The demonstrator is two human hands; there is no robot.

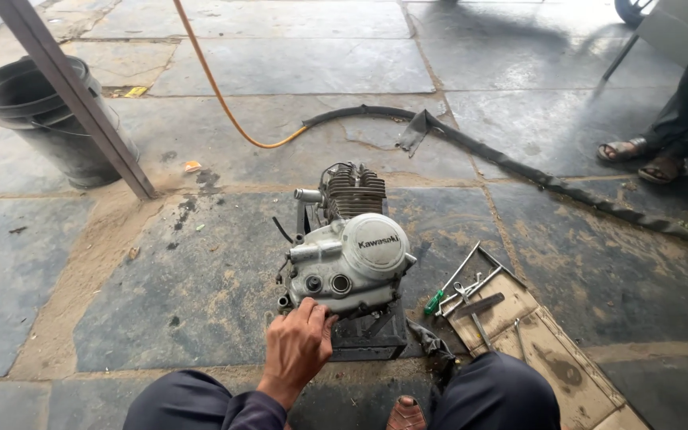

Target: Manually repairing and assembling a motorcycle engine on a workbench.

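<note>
Silver motorcycle engine (352, 255) sits upright on a dark metal stand (372, 338), middle of the stone floor (201, 271), finned cylinder at the far end, round side cover facing the camera. Left hand (298, 348) reaches in from the near edge, fingers curled, fingertips touching the lower near edge of the engine casing beside two small round ports; whether it grips anything, cannot tell. Right hand not in view. Dark-trousered knees at the bottom edge either side of the stand, a sandalled foot (406, 416) between them.

Just right of the engine, a flat brown board (551, 358) carries tools: green-handled screwdriver (449, 287), several wrenches (475, 291) lying crossed, touching each other. Dark rag (431, 341) on the floor between stand and board.

Far left corner of the floor: stacked black buckets (37, 111), a grey metal bar (73, 95) leaning across in front of them. Orange hose (216, 87) runs from the top edge down to a black rubber strip (519, 171) stretched toward the right edge. Another person's sandalled feet (643, 158) at the far right, well apart from the engine.
</note>
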